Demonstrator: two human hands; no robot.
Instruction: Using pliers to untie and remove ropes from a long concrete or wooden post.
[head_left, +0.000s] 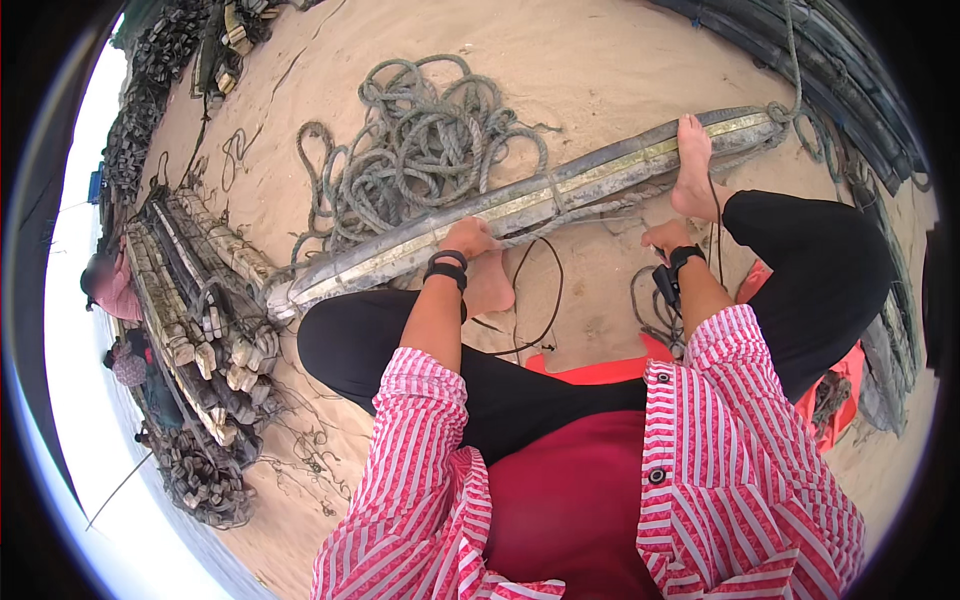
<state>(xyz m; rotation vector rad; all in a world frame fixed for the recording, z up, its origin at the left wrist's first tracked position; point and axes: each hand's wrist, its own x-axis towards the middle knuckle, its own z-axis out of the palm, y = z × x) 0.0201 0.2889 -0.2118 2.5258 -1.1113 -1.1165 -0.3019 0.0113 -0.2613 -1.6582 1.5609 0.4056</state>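
A long pole-like float [590, 180], pale along its middle with grey sides, lies slantwise across the sand. A grey-green rope [590, 212] runs along its near side. My left hand [470, 238] is closed at the float's near edge, where the rope meets my fingers. To the right, my right hand [668, 238] is closed just off the near side; what it holds is hidden. A black object [665, 285] hangs beside that wrist. My bare right foot [692, 165] presses on the float, and my left foot [490, 285] is beside it.
A tangled heap of thick rope [420, 150] lies beyond the float. Bundled floats [190, 300] are stacked at left, near other people [115, 290]. Dark poles [810, 70] lie at far right. Thin dark cord [555, 300] loops over the sand near orange-red material [610, 370].
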